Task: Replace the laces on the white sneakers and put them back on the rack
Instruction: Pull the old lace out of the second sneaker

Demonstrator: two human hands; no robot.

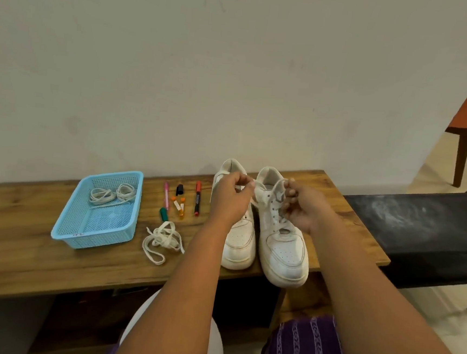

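I have both hands — left hand [232, 198], right hand [300, 208] — each pinching 1 lace end [281, 184] taut above the right sneaker [282, 246], to tighten it.

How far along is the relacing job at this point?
One lace lies loose on the bench, apparently already removed. Left hand and right hand each pinch a lace end on the right sneaker. Two coiled laces wait in the blue basket; the rack holds no sneakers.
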